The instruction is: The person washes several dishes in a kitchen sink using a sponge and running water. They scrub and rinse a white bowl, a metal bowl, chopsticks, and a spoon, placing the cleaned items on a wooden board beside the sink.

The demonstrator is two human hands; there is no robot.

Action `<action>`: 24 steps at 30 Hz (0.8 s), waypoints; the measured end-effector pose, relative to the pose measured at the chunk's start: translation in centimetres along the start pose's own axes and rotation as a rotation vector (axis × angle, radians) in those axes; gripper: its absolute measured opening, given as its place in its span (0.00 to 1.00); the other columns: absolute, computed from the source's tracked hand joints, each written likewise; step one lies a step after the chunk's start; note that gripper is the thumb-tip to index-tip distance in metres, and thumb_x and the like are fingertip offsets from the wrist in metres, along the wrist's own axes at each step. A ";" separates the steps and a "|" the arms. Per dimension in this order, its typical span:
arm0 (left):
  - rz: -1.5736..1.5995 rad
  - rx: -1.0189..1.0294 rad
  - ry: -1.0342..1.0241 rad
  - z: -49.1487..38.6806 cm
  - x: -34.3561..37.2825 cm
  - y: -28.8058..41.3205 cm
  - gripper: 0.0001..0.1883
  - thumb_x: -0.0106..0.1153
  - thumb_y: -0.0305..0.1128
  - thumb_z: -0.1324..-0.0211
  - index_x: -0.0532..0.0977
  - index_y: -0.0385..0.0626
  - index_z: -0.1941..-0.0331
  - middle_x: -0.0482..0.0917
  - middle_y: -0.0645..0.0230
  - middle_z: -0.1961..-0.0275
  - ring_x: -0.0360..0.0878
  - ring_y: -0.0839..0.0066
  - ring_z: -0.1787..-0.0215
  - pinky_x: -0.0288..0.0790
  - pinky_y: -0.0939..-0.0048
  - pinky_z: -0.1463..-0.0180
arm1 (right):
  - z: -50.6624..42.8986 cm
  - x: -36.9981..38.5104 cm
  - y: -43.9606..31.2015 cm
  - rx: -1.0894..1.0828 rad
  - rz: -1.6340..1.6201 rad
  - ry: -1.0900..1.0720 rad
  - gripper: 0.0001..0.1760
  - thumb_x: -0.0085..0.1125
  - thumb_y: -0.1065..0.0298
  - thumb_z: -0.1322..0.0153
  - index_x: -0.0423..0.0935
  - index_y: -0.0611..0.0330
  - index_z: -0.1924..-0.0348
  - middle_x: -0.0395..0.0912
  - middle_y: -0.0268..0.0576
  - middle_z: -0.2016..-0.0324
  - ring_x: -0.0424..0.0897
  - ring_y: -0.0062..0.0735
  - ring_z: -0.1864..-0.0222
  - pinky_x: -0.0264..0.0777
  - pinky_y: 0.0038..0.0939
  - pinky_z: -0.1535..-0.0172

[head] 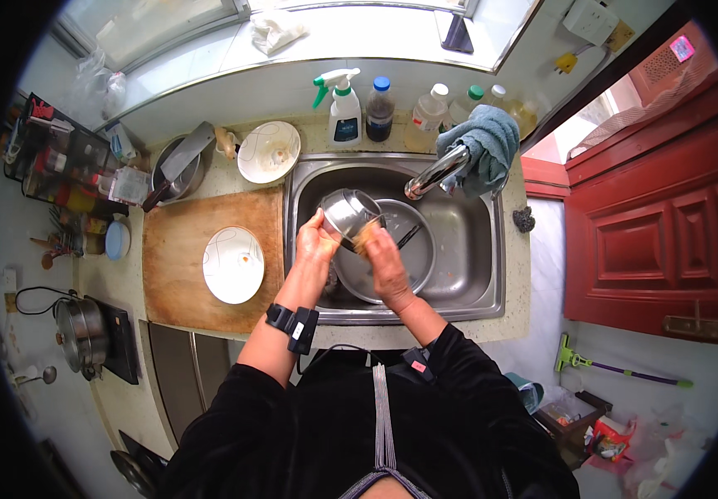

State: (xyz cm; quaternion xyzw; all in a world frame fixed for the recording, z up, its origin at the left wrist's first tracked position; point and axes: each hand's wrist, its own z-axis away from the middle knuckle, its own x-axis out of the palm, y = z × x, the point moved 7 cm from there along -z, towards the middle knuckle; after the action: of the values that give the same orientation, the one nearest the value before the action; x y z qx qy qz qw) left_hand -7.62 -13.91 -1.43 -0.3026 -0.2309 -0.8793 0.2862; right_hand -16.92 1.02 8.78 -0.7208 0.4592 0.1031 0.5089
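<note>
My left hand (317, 240) grips a small stainless steel bowl (343, 212) by its side, tilted over the sink (468, 249). In my right hand (389, 265) is a tan scrubber (366, 238), pressed against the bowl's rim; its exact kind is hard to tell. Beneath both hands a wide round metal basin (418, 268) rests in the sink, partly hidden by them. A dark, slim utensil (410, 236) lies inside the basin. The chrome faucet (437, 171) points down over the sink from the back right, a blue-grey cloth (483, 146) draped on it.
Left of the sink, a white bowl (233, 265) stands on a wooden cutting board (165, 268). Behind it are a soiled white plate (265, 153) and a cleaver (187, 153) across a pan (195, 181). A spray bottle (344, 115) and several other bottles line the back. A dark scouring pad (523, 219) lies right.
</note>
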 end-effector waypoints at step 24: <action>-0.465 -0.160 0.095 3.0 -7.7 -3.2 0.26 0.50 0.24 0.40 0.59 0.36 0.37 0.70 0.50 0.40 0.73 0.57 0.40 0.71 0.58 0.41 | -0.1 3.8 16.2 0.632 0.511 -0.215 0.22 0.53 0.72 0.32 0.57 0.60 0.48 0.68 0.56 0.55 0.81 0.55 0.64 0.77 0.48 0.62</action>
State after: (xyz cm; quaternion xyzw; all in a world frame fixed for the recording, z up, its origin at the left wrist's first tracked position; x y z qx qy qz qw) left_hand -3.45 -7.06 -5.18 -0.2213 -0.2101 -0.9503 0.0619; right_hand -27.23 -2.16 -3.91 -0.3773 0.5767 0.1548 0.7078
